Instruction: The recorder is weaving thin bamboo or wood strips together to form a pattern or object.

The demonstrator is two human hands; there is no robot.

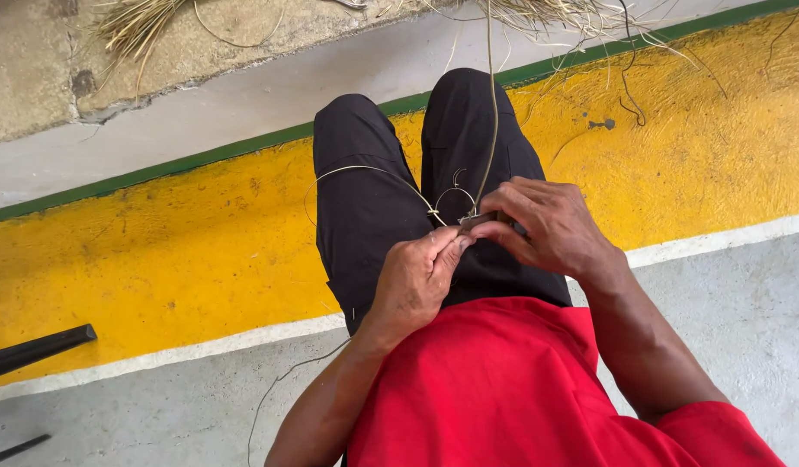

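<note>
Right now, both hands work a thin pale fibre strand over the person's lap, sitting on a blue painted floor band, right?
Not quite: the head view shows the floor band is yellow, not blue. The rest holds: the left hand and right hand work the thin pale fibre strand over the lap.

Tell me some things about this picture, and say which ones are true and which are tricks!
1. Both hands pinch a small dark piece at the knees. True: the left hand and right hand meet on the dark piece.
2. The shirt is blue. False: the shirt is red.
3. A thin pale strand runs up from the hands. True.
4. The floor stripe is purple. False: the painted stripe is yellow, with a green line beside it.
5. The dry fibres lie on the lap. False: they lie on the ground beyond the knees.
</note>
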